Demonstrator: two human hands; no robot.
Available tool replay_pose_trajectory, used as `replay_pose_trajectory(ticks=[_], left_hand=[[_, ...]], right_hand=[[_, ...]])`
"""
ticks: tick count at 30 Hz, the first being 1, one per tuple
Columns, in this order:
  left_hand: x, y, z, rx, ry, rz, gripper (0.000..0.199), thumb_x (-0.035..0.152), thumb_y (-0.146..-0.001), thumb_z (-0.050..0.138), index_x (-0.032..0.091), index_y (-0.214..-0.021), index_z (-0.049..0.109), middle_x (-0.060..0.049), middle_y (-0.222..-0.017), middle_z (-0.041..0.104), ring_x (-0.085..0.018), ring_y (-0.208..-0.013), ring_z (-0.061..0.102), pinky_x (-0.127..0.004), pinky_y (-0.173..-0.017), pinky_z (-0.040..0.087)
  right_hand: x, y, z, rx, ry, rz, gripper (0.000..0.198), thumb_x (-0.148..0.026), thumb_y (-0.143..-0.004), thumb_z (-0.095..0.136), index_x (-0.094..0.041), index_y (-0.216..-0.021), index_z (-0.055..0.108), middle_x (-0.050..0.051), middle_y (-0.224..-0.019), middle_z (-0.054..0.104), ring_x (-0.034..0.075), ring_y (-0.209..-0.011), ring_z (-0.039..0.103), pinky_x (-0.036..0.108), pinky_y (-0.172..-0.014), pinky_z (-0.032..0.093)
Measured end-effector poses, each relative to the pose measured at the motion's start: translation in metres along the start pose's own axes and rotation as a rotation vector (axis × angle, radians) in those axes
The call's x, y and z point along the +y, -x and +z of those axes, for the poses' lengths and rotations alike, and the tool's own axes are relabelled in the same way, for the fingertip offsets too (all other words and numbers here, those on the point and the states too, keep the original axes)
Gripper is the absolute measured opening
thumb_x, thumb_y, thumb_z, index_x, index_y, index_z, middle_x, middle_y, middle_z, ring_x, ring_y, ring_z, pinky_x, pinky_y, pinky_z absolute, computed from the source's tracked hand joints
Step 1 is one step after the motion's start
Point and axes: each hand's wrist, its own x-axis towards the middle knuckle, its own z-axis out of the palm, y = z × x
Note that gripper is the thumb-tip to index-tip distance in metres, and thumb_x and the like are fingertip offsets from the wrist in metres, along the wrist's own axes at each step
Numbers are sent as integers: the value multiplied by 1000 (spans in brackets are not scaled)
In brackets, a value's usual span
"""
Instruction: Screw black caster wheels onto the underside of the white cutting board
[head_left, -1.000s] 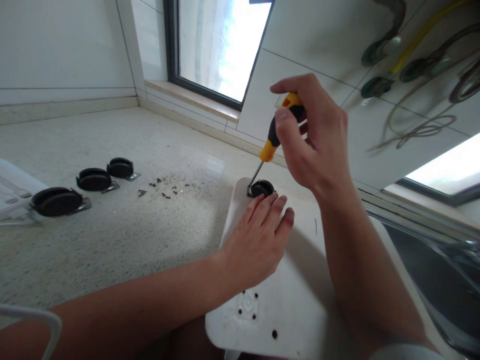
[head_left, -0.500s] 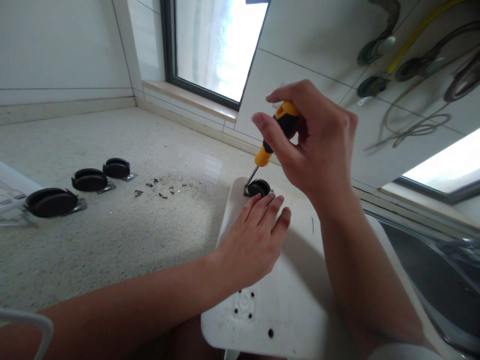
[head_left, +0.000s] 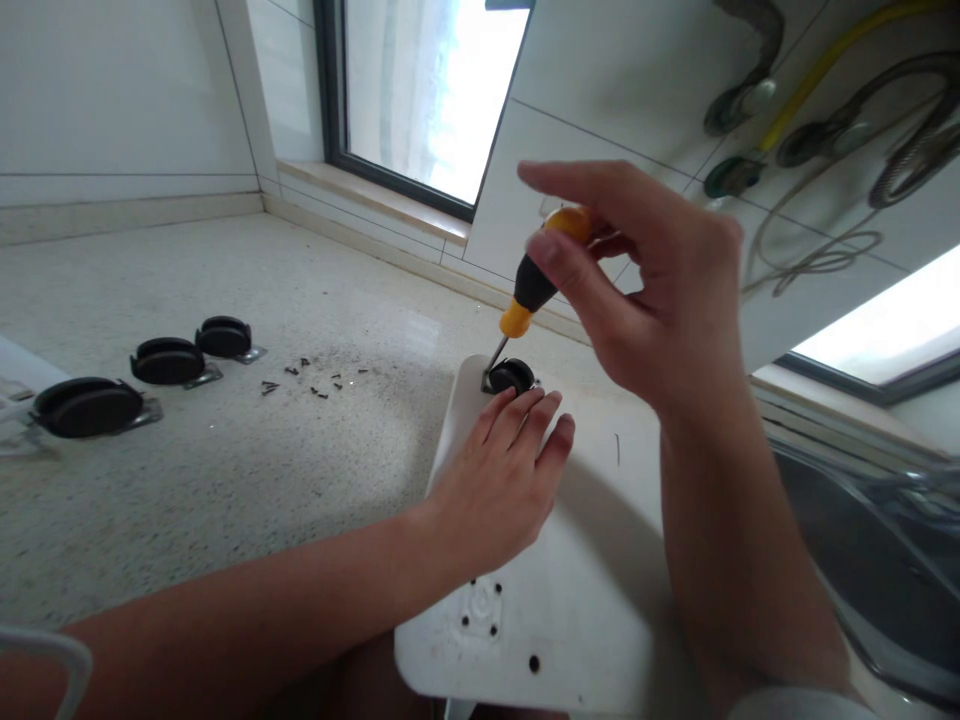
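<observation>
Because screwdriver (head_left: 534, 285) stands aslant, it may slip from black swivel caster (head_left: 512, 376) at far corner of white panel (head_left: 570, 610) and strike left grip (head_left: 502, 480), which lies uncurled just beside caster. Right grip (head_left: 679, 300) clasps screwdriver, forefinger lifted; weak pressure may cause this.

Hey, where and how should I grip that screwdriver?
I'd take the screwdriver by its thick yellow-and-black handle, from the picture's upper right, as the right hand does. It slants, handle end up and rightward, its thin shaft reaching down to the black caster, where the left hand likely leaves less room.
</observation>
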Motion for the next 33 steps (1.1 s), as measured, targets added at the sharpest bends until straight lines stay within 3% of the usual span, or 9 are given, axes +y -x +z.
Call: replay_pose_trajectory(ticks=[3,7,12,17,21,25,27,31,33], left_hand=[[0,0,0,7,2,-4,52,22,-106,61,7,-155,57,-22,-166,58,-37,-154,52,-57,-134,39],[-1,0,0,9,2,-2,53,21,-104,63,7,-154,57,-23,-165,58,-37,-153,53,-57,-133,41],[-1,-1,0,11,4,1,52,21,-105,62,6,-154,57,-23,-165,58,-37,-152,54,-57,-133,41],[0,0,0,13,1,2,53,20,-103,63,7,-154,57,-23,-165,58,-37,-152,54,-57,-132,42],[0,0,0,19,-5,3,52,22,-105,61,7,-155,57,-22,-164,58,-37,-152,54,-56,-133,40],[-1,-1,0,13,-6,2,51,21,-105,61,7,-154,58,-22,-164,58,-37,-152,54,-56,-132,41],[-1,-1,0,12,-8,4,51,22,-105,61,7,-154,58,-21,-165,58,-37,-152,54,-56,-133,40],[-1,0,0,2,-10,8,52,24,-106,61,7,-155,57,-22,-166,58,-37,-154,53,-57,-133,39],[-1,0,0,2,-8,7,53,23,-105,61,7,-155,57,-22,-166,58,-37,-154,53,-57,-133,40]], right_hand=[[0,0,-1,72,237,36,32,-56,-109,65,-30,-113,83,10,-101,78,32,-96,72,53,-87,61],[-2,1,-5,-102,63,-3,34,-37,-111,63,-34,-144,74,5,-115,80,27,-103,76,46,-90,62],[-3,2,-3,59,205,34,24,-49,-109,68,-30,-115,82,7,-99,77,28,-97,73,44,-88,61],[-4,3,-4,-116,-3,7,31,-32,-111,65,-33,-141,74,5,-118,80,25,-105,76,41,-91,62],[-6,3,1,62,159,84,21,-48,-109,69,-30,-115,80,8,-107,77,27,-100,74,45,-92,60],[-3,2,-1,-99,25,14,32,-30,-110,66,-29,-141,73,8,-122,78,25,-110,75,39,-89,62],[0,2,-1,-104,-18,-17,36,-26,-109,68,-29,-144,73,6,-120,80,23,-106,76,37,-87,63],[2,2,1,89,145,73,20,-47,-107,73,-31,-116,81,7,-106,79,26,-95,73,43,-87,63],[2,2,-1,13,99,75,22,-47,-109,69,-33,-123,79,7,-112,80,26,-99,74,44,-90,64]])
